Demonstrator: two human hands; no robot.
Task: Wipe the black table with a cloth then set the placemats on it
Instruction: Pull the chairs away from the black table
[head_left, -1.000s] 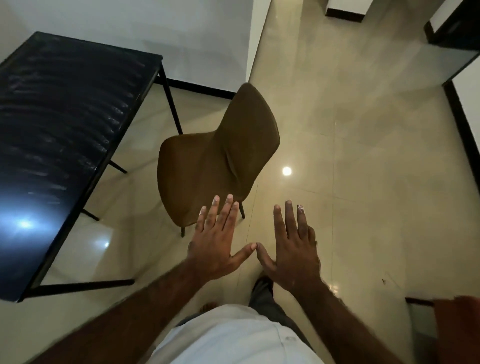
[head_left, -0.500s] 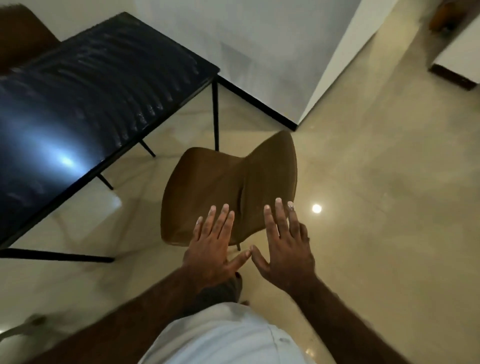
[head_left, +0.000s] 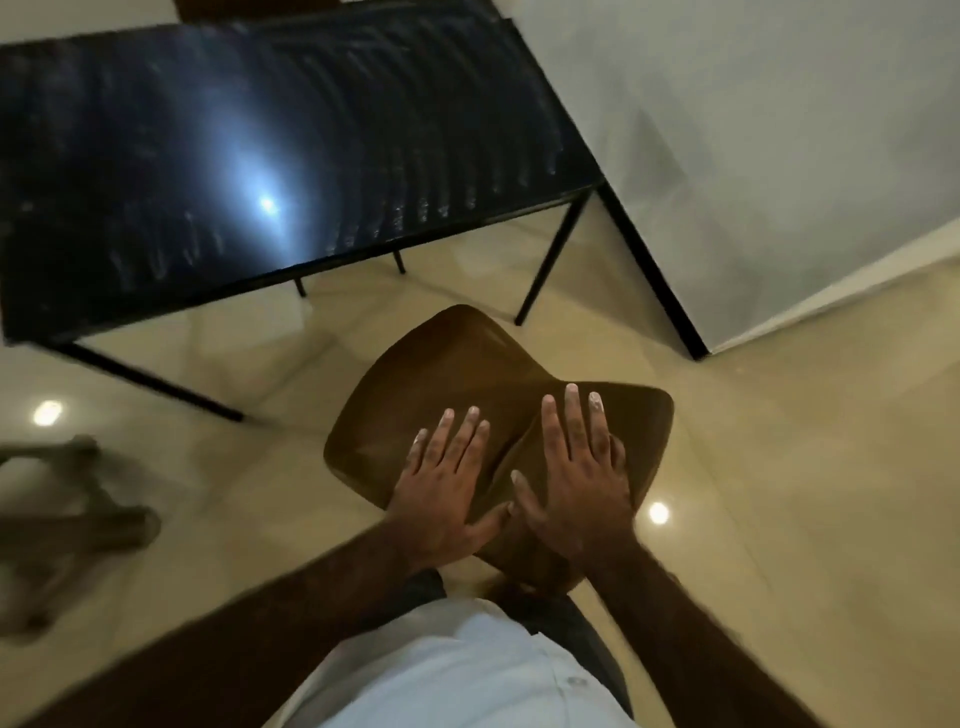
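black table fills the upper left of the view, its glossy top bare and crossed by pale streaks that may be dust or wipe marks; the blur leaves that open. no cloth and no placemats are in view, so the wiping cannot be judged done, and the laying of mats looks not yet begun. low at far left a dark, blurred object lies on the tiled floor.

at centre the person's left hand is flat and empty, fingers straight and a little apart. just beside it the right hand is spread the same way, and the two thumbs almost meet. both are over a brown chair; whether they press on it or only hover cannot be told.

the table stands beyond the chair, ahead and to the left of both hands and well apart from them. a pale wall closes the right side.
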